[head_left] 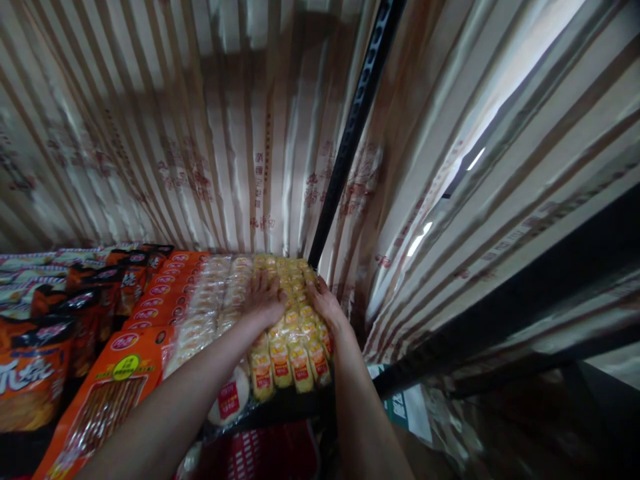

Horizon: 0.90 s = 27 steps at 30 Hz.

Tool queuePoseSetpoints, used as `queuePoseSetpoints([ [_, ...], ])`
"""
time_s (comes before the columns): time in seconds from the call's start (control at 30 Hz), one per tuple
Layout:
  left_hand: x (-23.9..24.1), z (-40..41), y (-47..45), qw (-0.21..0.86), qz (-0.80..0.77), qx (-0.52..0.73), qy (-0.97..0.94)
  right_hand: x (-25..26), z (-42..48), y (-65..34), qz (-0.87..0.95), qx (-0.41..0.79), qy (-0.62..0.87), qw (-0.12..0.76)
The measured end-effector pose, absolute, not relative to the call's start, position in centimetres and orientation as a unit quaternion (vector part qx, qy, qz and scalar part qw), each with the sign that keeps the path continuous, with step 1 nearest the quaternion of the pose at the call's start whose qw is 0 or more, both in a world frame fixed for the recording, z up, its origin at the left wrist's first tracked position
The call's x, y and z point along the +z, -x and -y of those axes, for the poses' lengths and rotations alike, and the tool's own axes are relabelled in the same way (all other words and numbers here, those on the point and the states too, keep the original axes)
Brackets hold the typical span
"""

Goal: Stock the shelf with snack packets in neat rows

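Both my arms reach forward onto a shop shelf packed with snack bags. My left hand (264,298) lies flat, fingers stretched, on top of the row of yellow wrapped snack packs (290,353), at the border with the pale rice-cracker packs (210,307). My right hand (325,301) rests on the right edge of the same yellow row, fingers extended along the packs and pressing against them. Neither hand is wrapped round a pack.
Orange snack bags (120,373) fill the shelf left of the crackers, dark orange bags (45,360) further left. A black slotted shelf upright (350,133) rises just behind my right hand. Stacked cardboard cartons (200,133) hang above. A red basket (265,453) sits below.
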State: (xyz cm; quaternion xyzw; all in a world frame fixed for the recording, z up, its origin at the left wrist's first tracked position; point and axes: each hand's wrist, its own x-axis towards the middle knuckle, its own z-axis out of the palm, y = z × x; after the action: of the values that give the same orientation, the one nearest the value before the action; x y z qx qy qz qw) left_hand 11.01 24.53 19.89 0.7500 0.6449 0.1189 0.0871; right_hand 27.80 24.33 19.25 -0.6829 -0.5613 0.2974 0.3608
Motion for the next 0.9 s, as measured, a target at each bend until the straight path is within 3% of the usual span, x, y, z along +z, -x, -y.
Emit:
queuePoseSetpoints([
  [0.2, 19.2, -25.1, -11.1, 0.092, -0.634, 0.102, -0.761, 18.7, -24.8, -27.9, 0.605, 0.306, 0.605, 0.418],
  [0.53, 18.9, -25.1, -11.2, 0.098, -0.625, 0.103, -0.768, 19.0, -24.9, -27.7, 0.596, 0.331, 0.626, 0.379],
  [0.9, 19.6, -24.9, -11.4, 0.111, -0.628, 0.085, -0.765, 18.5, -25.5, -27.8, 0.604, 0.324, 0.601, 0.411],
])
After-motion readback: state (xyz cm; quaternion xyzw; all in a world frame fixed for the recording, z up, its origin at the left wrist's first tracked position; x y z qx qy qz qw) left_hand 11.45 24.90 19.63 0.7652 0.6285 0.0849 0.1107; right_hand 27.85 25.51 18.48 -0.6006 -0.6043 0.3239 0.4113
